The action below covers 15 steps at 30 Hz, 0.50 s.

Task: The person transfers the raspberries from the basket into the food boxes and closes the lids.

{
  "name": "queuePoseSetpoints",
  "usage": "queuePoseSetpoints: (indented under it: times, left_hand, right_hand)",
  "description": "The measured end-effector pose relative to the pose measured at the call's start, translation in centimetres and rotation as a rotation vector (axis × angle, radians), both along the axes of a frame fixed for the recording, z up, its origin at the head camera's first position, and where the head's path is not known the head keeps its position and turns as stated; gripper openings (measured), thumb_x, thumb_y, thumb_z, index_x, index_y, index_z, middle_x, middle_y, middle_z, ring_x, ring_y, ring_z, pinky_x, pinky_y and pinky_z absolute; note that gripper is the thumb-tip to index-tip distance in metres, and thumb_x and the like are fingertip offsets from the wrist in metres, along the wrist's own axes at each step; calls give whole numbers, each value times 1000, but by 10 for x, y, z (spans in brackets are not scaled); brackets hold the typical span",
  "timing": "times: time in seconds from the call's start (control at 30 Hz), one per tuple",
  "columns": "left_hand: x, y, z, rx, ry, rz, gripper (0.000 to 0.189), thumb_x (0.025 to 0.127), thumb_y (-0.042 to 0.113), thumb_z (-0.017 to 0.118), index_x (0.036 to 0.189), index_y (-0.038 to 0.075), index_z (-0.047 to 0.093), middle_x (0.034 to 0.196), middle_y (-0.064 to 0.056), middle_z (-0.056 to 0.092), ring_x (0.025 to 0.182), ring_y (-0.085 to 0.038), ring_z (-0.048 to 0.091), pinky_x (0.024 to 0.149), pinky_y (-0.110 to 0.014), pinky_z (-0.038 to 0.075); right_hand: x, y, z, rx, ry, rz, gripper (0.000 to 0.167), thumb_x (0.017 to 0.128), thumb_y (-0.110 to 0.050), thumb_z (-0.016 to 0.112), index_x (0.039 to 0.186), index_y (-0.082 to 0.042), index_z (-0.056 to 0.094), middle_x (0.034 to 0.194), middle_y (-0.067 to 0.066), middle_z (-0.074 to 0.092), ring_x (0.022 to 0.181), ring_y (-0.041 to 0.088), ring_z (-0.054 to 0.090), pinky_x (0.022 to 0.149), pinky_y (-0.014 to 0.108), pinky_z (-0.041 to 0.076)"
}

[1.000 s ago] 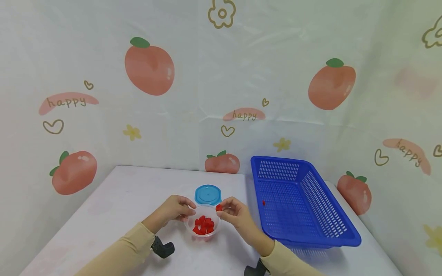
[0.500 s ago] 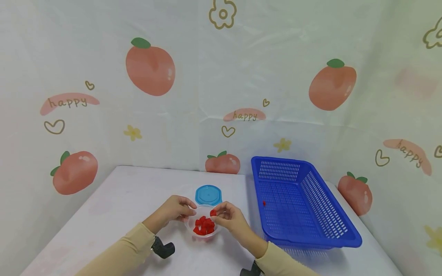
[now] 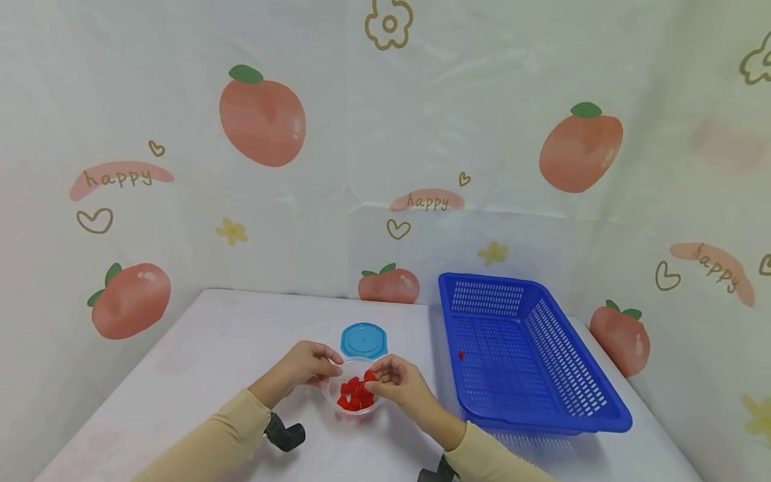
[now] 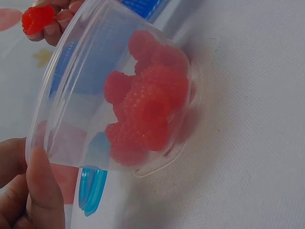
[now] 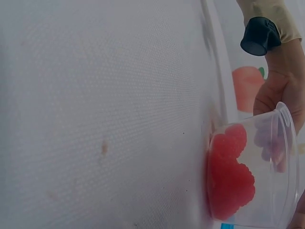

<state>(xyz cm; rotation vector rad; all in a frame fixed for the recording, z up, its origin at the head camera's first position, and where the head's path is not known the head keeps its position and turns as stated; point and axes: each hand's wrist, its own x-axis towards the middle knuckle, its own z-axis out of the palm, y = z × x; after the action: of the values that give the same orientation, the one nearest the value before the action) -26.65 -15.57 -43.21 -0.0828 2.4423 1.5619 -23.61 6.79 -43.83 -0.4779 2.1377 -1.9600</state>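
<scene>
A round clear plastic tub (image 4: 71, 129) sits on the white-covered table and holds several red raspberries (image 4: 147, 95) heaped at its bottom. My left hand (image 3: 305, 365) grips its rim on the left side, the thumb (image 4: 45, 188) against the edge. Over the right part of the tub, my right hand (image 3: 402, 386) pinches one raspberry (image 4: 38, 20) between thumb and fingertips. That berry is above the rim, hollow end showing in the left wrist view. In the right wrist view the right hand's fingers are mostly out of frame.
Just behind the tub lies a blue lid (image 3: 364, 340). A large blue plastic basket (image 3: 453, 375) stands at the right, with a small red piece (image 3: 461, 355) inside near its left wall. A fruit-printed cloth (image 3: 301, 254) hangs behind the table.
My right hand has moved left and slightly down, bringing the raspberry from the tub's right edge to over its inside. My left hand stays at the rim.
</scene>
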Motion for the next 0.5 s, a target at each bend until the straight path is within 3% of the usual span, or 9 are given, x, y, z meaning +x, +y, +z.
queuePoseSetpoints:
  times: [0.5]
  left_hand:
    - [1, 1, 1, 1, 5, 6, 22, 81, 16, 78, 99, 6, 71, 74, -8, 65, 52, -15, 53, 58, -23, 54]
  right_hand:
    - [0, 0, 1, 31, -8, 5, 28, 84, -7, 73, 107, 5, 61, 90, 3, 63, 80, 13, 57, 71, 15, 52]
